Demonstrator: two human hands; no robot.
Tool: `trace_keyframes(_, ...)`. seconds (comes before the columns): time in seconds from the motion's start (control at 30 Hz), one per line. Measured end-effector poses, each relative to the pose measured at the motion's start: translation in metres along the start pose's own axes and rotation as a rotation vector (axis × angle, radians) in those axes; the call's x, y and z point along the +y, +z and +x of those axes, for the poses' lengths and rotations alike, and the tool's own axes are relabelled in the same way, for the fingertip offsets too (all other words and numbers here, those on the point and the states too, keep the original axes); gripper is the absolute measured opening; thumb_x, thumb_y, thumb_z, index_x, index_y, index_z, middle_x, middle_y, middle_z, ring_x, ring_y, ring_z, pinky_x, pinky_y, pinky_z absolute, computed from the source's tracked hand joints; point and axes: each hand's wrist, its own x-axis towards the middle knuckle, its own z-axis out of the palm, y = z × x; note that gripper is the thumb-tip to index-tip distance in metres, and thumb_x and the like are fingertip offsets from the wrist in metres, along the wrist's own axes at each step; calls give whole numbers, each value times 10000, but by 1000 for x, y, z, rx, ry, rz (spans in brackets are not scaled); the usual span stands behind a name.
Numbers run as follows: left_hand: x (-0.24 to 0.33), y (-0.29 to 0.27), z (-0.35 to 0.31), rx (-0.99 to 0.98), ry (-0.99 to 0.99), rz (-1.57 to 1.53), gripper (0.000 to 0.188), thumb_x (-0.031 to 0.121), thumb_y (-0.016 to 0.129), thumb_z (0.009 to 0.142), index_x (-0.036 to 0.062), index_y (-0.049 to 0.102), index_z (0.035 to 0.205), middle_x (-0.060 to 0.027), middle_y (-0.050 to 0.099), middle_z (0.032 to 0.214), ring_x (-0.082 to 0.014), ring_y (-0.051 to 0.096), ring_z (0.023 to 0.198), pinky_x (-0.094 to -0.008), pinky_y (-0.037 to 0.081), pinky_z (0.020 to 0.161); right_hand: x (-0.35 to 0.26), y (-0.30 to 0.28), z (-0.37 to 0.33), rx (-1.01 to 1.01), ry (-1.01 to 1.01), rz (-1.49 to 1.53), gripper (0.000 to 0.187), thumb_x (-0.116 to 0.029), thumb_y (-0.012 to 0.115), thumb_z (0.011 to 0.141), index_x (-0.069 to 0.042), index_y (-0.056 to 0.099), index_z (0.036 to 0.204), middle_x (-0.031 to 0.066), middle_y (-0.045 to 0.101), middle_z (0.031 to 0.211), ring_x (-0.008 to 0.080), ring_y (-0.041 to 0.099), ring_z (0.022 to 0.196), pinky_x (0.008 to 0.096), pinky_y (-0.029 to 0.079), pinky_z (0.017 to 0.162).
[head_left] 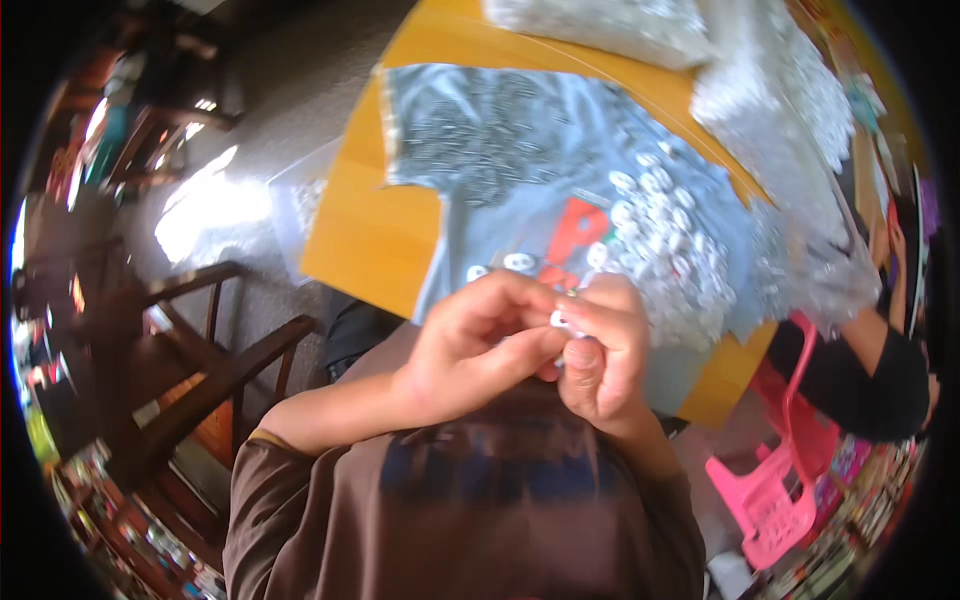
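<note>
We see a yellow wooden table (365,235) with a grey cloth (500,150) spread across it, a red patch (575,230) showing on the cloth. A clear bag of white bits (600,25) lies at the far edge. Left of us stand dark wooden chairs (215,350); at the right, a pink plastic chair (775,480) and another person's dark sleeve (880,385).

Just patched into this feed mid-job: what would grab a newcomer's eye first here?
Low in the middle, the left hand and right hand meet, pinching a small white piece between their fingertips. Behind them a grey cloth with red shapes covers the yellow table, with a heap of small white pieces on its right side. A pink plastic chair stands lower right.
</note>
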Motion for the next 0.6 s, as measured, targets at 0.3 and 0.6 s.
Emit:
trace_keyframes(0.3,22,-93,-37,598,357,211,156,2,523,850,2,538,1005,-80,618,864,-96,566,671,-209,475,582,-4,-4,7,-107,134,-327,318,-64,601,806,36,526,1099,145,568,922,278,538,796,362,439,712)
trace_keyframes(0.6,30,-181,-55,1093,519,890,487,13,546,849,5,362,1299,-109,525,1122,-103,510,791,-226,446,691,8,-27,-1,9,187,-398,181,11,621,765,3,611,946,111,577,853,247,548,752,321,439,670)
